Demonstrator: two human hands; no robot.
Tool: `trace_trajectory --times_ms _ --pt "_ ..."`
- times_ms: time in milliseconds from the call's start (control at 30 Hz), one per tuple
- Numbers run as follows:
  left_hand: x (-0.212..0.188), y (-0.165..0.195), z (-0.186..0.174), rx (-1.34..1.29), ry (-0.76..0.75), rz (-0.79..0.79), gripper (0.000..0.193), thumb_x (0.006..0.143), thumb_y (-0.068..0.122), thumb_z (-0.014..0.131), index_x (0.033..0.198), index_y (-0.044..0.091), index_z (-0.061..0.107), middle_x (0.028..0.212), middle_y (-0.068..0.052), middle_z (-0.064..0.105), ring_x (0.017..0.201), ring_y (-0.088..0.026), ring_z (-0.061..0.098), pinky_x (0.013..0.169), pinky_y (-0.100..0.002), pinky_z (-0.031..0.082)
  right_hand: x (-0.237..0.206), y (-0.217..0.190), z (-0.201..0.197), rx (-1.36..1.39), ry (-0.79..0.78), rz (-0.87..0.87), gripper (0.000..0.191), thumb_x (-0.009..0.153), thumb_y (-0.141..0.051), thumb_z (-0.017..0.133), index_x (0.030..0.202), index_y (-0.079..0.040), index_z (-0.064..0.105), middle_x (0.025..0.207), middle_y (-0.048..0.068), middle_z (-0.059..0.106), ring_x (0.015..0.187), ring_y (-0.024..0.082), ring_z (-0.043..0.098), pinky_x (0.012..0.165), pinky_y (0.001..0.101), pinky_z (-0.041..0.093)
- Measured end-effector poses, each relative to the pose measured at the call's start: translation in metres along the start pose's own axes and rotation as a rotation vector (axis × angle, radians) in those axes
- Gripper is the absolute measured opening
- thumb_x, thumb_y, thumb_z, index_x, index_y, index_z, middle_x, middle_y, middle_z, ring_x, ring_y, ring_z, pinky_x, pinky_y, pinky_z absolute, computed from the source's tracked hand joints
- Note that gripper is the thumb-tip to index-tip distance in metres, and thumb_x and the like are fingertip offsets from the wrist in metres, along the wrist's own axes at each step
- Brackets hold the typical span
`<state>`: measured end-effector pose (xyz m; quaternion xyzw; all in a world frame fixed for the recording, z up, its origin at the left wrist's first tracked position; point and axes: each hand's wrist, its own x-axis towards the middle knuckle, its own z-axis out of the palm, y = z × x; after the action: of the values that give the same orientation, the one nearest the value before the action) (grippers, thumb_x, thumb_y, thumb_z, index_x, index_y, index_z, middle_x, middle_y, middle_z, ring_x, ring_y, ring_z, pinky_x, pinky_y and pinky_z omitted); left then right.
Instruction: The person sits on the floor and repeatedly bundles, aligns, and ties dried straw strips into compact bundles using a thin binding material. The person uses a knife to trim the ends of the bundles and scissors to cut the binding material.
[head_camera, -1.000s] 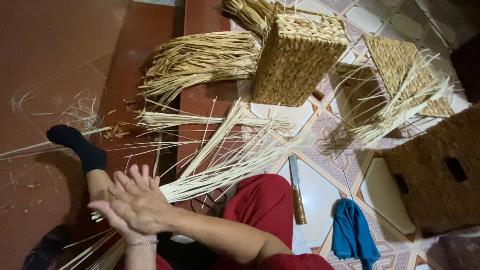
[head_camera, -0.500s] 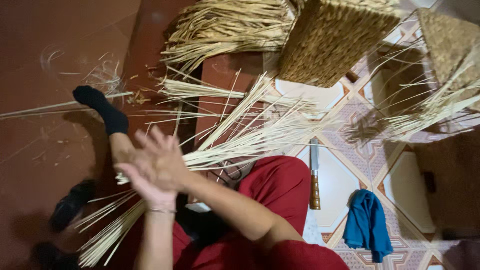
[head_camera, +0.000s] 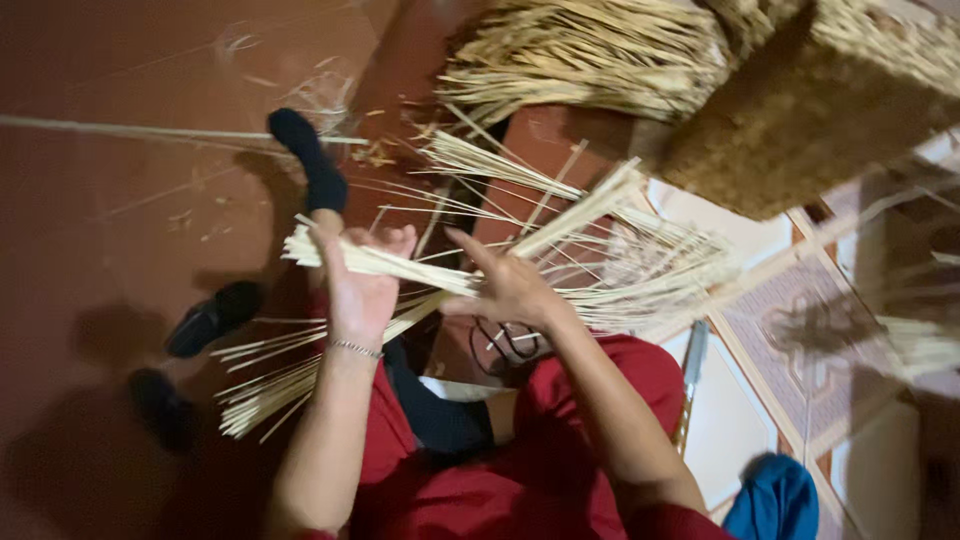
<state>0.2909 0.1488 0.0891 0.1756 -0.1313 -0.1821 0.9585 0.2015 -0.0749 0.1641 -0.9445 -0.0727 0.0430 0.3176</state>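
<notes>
I sit on the floor in red trousers with a black sock (head_camera: 310, 160) on my outstretched foot. My left hand (head_camera: 362, 283), a thin bracelet at its wrist, is closed around a bundle of pale straw strips (head_camera: 420, 268) that runs across my lap. My right hand (head_camera: 508, 285) grips the same bundle a little further along, fingers curled over the strips. The strips fan out to the right toward the tiled floor. More loose strips (head_camera: 262, 392) lie under my left forearm.
A woven straw basket (head_camera: 800, 130) stands at the upper right, with a heap of raw straw (head_camera: 590, 55) beside it. A knife (head_camera: 690, 375) lies on the tiles by my right leg. A blue cloth (head_camera: 775, 500) is at the bottom right. Dark shoes (head_camera: 212, 318) lie at left.
Both hands were open and pressed together above the strips; now they have parted and each has closed on the straw bundle. The view has shifted down and left.
</notes>
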Motion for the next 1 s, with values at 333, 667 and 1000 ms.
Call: trace_trajectory --times_ms 333,667,1000 --pt "-0.001 -0.058 0.021 0.447 0.17 -0.104 0.087 0.097 0.064 0.053 0.156 0.003 0.038 0.145 -0.017 0.057 0.136 -0.03 0.049 0.118 -0.048 0.036 0.018 0.011 0.031 0.157 0.114 -0.114 0.022 0.107 -0.029 0.057 0.109 -0.008 0.061 0.078 0.018 0.069 0.068 0.034 0.07 0.063 0.0424 0.056" --pt "-0.01 -0.057 0.016 0.283 0.099 -0.117 0.061 0.108 0.049 0.05 0.138 -0.005 0.049 0.151 -0.015 0.058 0.138 -0.028 0.053 0.113 -0.045 0.044 0.023 -0.002 0.017 0.227 0.005 0.11 0.056 0.093 -0.048 0.069 0.123 -0.001 0.058 0.105 0.025 0.073 0.093 0.03 0.072 0.081 0.0432 0.059" --pt "-0.031 -0.071 0.045 -0.102 0.317 -0.306 0.083 0.1 0.065 0.041 0.16 0.007 0.032 0.165 -0.015 0.036 0.145 -0.028 0.042 0.115 -0.044 0.04 0.047 -0.04 0.067 -0.049 0.4 0.138 0.069 0.107 -0.046 0.03 0.161 -0.003 0.026 0.167 0.024 0.026 0.156 0.044 0.015 0.121 0.0611 0.014"
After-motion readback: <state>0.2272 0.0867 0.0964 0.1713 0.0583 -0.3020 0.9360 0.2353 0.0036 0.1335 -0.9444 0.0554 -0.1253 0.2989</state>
